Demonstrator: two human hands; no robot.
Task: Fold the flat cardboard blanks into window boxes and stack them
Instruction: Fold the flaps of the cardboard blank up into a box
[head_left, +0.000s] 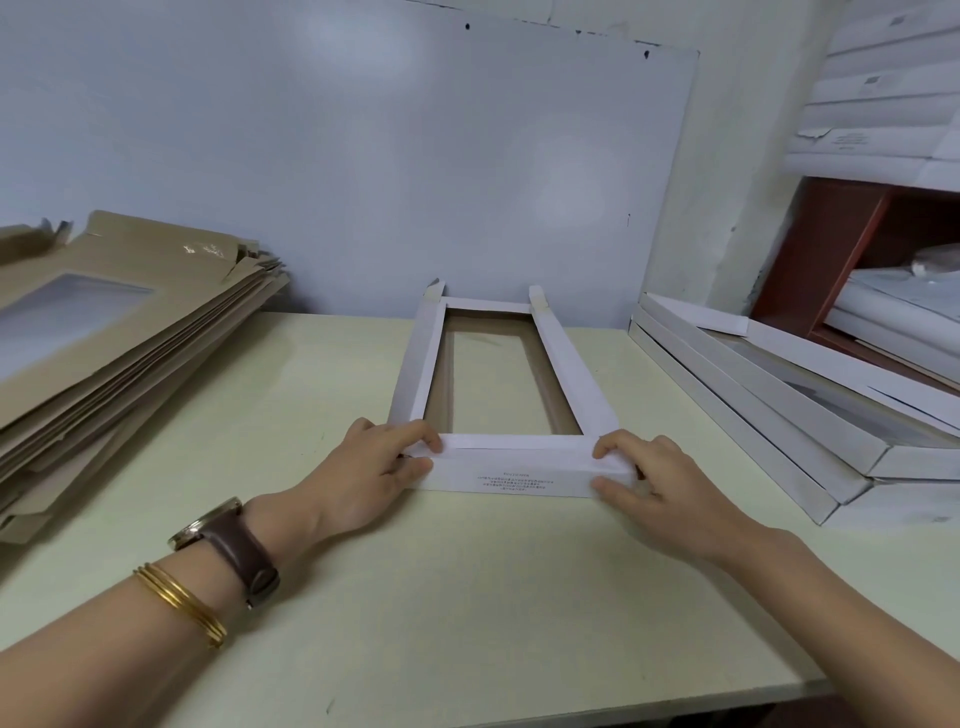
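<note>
A white window box (563, 358) lies partly folded in the middle of the table, brown inside, its clear window facing down. Both long side walls stand up. The near end flap (514, 475) with small printed text is folded over. My left hand (371, 478) pinches the flap's left corner between thumb and fingers. My right hand (654, 480) pinches its right corner the same way. A pile of flat brown blanks (119, 332) with windows lies at the left. Folded white boxes (779, 395) are stacked at the right.
The pale green table (415, 597) runs to a front edge at lower right. A whiteboard (363, 156) leans on the wall behind. A red-brown shelf (852, 260) with white packets stands at the far right, more white boxes on top.
</note>
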